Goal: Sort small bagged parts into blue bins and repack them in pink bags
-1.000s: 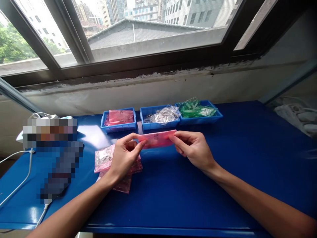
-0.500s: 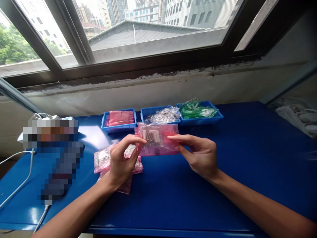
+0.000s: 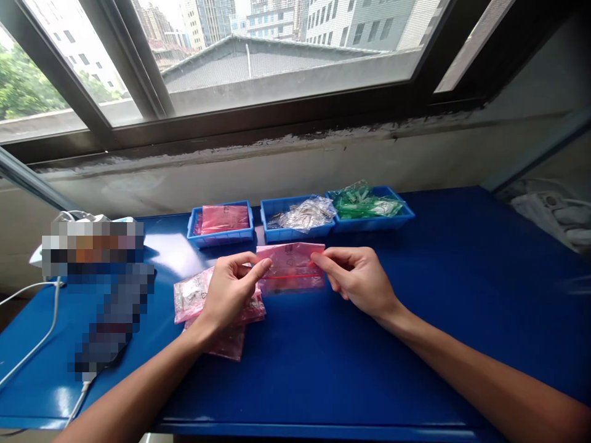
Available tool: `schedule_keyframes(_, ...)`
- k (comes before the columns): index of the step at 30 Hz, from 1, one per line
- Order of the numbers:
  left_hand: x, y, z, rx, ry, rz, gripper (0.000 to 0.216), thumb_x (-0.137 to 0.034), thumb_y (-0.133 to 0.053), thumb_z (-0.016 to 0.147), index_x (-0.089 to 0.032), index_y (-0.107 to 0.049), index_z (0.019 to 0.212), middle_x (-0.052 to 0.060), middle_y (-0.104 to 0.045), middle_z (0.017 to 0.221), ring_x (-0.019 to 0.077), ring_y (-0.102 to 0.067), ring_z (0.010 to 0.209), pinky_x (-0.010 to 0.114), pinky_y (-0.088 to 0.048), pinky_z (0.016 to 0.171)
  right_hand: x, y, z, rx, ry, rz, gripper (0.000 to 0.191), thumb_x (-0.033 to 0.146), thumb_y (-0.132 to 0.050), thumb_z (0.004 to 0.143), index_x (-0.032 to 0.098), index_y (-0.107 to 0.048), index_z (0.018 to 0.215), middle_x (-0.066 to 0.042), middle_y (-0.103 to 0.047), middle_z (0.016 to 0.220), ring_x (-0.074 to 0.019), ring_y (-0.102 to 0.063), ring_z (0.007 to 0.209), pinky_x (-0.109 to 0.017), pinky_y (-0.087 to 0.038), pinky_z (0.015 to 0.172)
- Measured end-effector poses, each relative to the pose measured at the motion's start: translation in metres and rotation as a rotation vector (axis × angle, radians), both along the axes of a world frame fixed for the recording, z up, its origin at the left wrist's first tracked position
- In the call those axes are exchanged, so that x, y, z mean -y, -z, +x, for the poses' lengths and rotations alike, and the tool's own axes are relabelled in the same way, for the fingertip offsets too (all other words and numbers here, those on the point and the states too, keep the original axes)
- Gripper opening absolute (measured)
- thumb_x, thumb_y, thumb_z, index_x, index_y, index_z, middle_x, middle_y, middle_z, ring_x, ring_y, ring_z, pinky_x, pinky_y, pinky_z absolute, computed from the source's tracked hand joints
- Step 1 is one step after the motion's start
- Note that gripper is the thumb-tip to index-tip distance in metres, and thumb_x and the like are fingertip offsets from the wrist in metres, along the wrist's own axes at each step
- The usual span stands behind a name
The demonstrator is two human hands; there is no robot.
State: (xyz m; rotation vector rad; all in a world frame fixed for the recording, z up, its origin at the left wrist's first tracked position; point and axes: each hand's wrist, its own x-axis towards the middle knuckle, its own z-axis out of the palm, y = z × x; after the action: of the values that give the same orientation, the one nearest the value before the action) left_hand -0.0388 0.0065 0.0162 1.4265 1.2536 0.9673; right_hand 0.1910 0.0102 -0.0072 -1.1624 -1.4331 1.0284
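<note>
A pink zip-lock bag is stretched between my two hands above the blue table, with a red seal line across it. My left hand pinches its left edge between thumb and fingers. At the opposite edge, my right hand grips the bag the same way. The small metal-looking pieces inside are hidden in this position. Under and beside my left wrist lies a loose pile of filled pink bags, partly covered by that hand.
Along the back stand a blue bin of pink bags, a blue bin of clear bags and a blue bin of green bags. A blurred dark object with a white cable lies left. Behind is a window.
The pink bag has been turned over, so the seal line now faces me low down and the pieces no longer show. Both hands still hold it, their fingers shifted.
</note>
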Motion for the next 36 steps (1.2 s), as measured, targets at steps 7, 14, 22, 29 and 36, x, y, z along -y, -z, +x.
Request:
schedule_keyframes(7, 0.002, 0.003, 0.0, 0.036, -0.01, 0.043, 0.031, -0.046, -0.075, 0.091, -0.017, -0.067, 0.083, -0.003, -0.062, 0.052, 0.01, -0.05, 0.041, 0.02, -0.037, 0.041, -0.001, 0.003, 0.001, -0.069, -0.041, -0.051, 0.032, 0.048, -0.079, 0.09, 0.017, -0.084, 0.087, -0.001, -0.068, 0.052, -0.0085, -0.046, 0.027, -0.022, -0.034, 0.029)
schedule_keyframes(14, 0.007, 0.006, -0.003, -0.065, -0.069, 0.545, 0.014, -0.024, -0.064, 0.099, -0.021, -0.076, 0.102, 0.007, -0.079, 0.101, 0.0186, -0.074, 0.091, 0.026, -0.058, 0.074, 0.004, 0.0, -0.002, -0.102, 0.034, 0.187, 0.013, 0.028, -0.083, 0.084, 0.023, -0.087, 0.096, -0.008, -0.084, 0.098, -0.0149, -0.067, 0.048, -0.028, -0.054, 0.043)
schedule_keyframes(22, 0.006, 0.003, -0.001, -0.114, -0.024, 0.383, 0.032, -0.036, -0.067, 0.098, -0.018, -0.059, 0.072, 0.0, -0.054, 0.075, 0.0137, -0.05, 0.069, 0.025, -0.043, 0.064, 0.006, -0.002, -0.001, 0.002, -0.091, 0.087, 0.062, 0.046, -0.066, 0.098, 0.019, -0.053, 0.044, 0.003, -0.043, 0.035, -0.0072, -0.036, 0.029, -0.024, -0.025, 0.032)
schedule_keyframes(29, -0.026, -0.018, -0.02, 0.019, -0.172, 0.331, 0.027, -0.041, -0.072, 0.09, -0.017, -0.066, 0.079, -0.001, -0.062, 0.073, 0.0127, -0.053, 0.065, 0.023, -0.042, 0.061, 0.004, -0.003, 0.0, 0.064, -0.137, 0.137, 0.044, 0.036, -0.062, 0.098, 0.017, -0.074, 0.061, 0.004, -0.044, 0.04, -0.0077, -0.039, 0.034, -0.024, -0.027, 0.037)
schedule_keyframes(36, -0.101, -0.036, -0.083, -0.528, -0.372, 0.379, 0.025, -0.037, -0.071, 0.081, -0.016, -0.073, 0.093, 0.007, -0.075, 0.086, 0.023, -0.067, 0.08, 0.034, -0.051, 0.077, 0.004, -0.004, 0.0, 0.106, -0.202, 0.211, 0.044, 0.033, -0.062, 0.098, 0.016, -0.074, 0.059, 0.002, -0.054, 0.045, -0.0085, -0.045, 0.037, -0.024, -0.031, 0.04)
